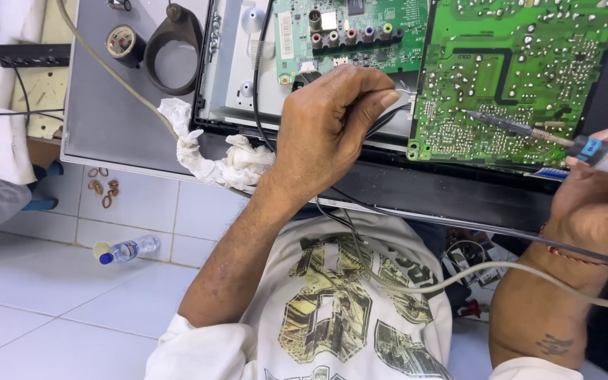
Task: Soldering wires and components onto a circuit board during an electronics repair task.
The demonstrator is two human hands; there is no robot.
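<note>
Open TV chassis on the tabletop (100,141), back cover off, both boards exposed. Left hand (328,130), centre frame, fingers pinched together on the black wire bundle (381,121) at the gap between the two boards. Right hand (599,204), right edge, closed around the soldering iron (529,130); tip rests on or just above the solder side of the large green board (515,63), lower middle, contact not clear. Smaller connector board (350,35) sits upper centre. Judging by this: disassembly done, solder work on the green board in hand, reassembly all left. White rag (212,158) lies at the chassis's lower-left corner, tape roll (122,43) upper left, plastic bottle (128,248) on the floor.
</note>
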